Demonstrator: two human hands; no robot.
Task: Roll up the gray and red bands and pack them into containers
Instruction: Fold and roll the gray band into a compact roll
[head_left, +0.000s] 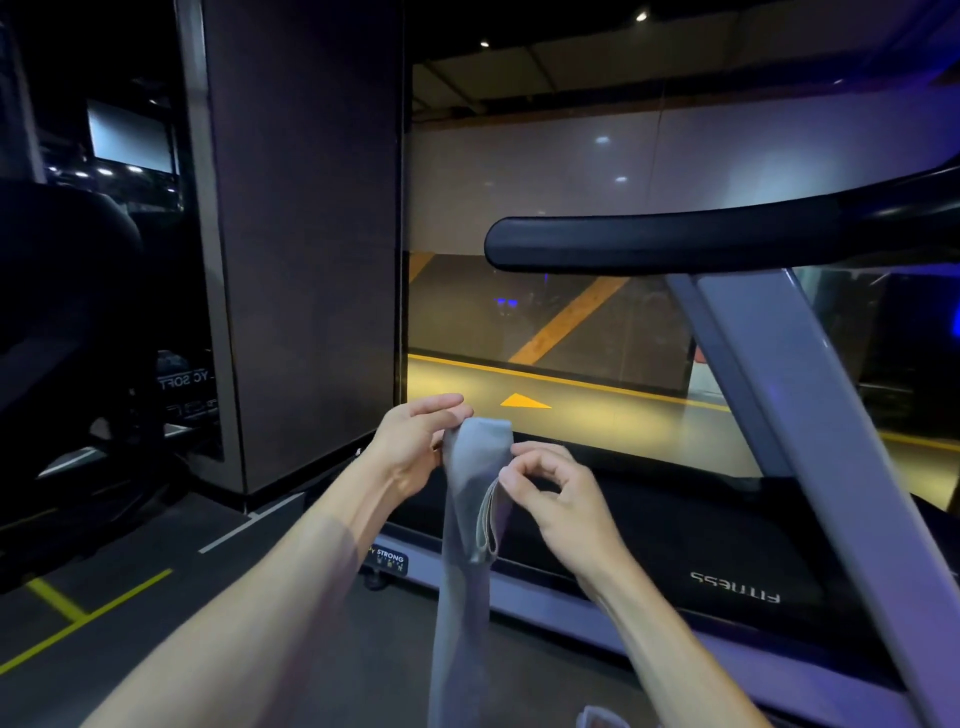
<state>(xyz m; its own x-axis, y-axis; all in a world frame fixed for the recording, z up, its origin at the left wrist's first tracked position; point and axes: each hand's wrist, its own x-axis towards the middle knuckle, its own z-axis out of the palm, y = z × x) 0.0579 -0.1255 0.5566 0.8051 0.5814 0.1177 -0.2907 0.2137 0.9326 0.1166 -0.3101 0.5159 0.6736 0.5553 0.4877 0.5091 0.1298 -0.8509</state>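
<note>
I see the gray band (470, 499) hanging long, top folded over; left hand (415, 441) and right hand (558, 499) fingers pinching it.

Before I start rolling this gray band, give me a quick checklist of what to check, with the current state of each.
1. Left hand holds the gray band at its top: ok.
2. Right hand pinches the band's edge: ok.
3. Band folded over at the top, ready to roll: ok.
4. Tail hangs straight, untwisted: cannot tell, it runs out of view.
5. Container within reach: cannot tell, none in view.
6. Red band located: cannot tell.
</note>
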